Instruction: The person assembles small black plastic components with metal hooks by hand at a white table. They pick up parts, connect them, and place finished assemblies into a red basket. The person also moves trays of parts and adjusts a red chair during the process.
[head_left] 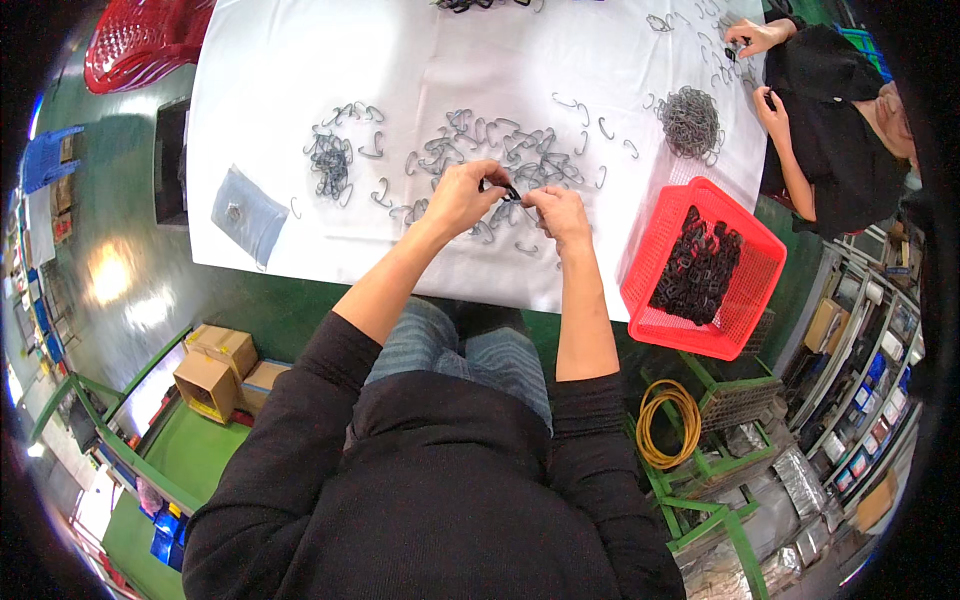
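Close to the near edge of the white-covered table (290,250), my left hand (465,198) pinches a small black loop-shaped part (511,192). My right hand (558,212) is closed too, its thumb and forefinger pressed together at the right end of that part. What sits in the right fingertips is too small to make out. Around and beyond both hands lie many grey bent-wire clips (545,155) in a loose spread. A tighter heap of the same clips (330,165) rests to the left.
A red plastic basket (640,300) with black parts (700,265) stands at the table's right corner. Beyond it is a dense clip pile (690,122). A clear plastic bag (250,218) lies at left. A co-worker's hands (755,38) handle small black parts at far right.
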